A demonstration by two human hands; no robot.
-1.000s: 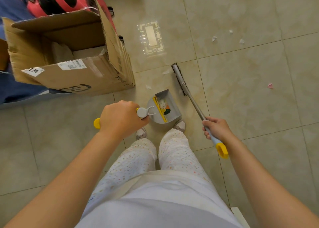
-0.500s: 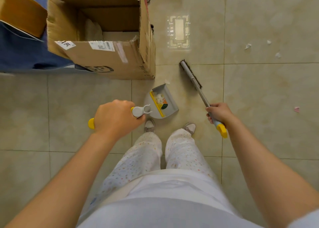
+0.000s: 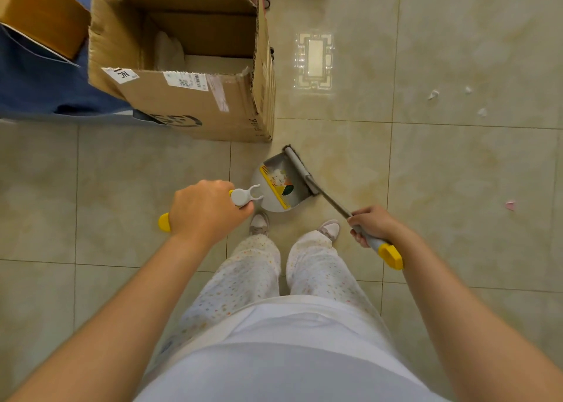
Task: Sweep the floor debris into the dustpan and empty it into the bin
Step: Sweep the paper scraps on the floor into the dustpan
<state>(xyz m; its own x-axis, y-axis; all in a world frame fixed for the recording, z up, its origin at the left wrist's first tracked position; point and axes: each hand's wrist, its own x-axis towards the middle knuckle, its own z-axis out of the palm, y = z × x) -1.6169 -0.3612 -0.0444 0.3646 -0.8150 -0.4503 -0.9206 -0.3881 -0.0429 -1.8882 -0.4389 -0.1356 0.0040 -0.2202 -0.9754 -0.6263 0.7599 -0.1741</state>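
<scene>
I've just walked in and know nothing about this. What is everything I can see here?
dustpan: one, grey with a yellow strip, on the floor before the feet, white scraps inside
broom: one, grey with a yellow end, head at the dustpan's open edge
paper scraps: several, white and pink, scattered on the floor at right
open cardboard box: one, brown, upper left
second cardboard box: one, brown, top-left corner
blue cloth: one, left of the open box
floor: beige tiles
shoes: two, pale, below the dustpan
trousers: white, dotted
left hand: grips the dustpan's handle
right hand: grips the broom's handle
</scene>
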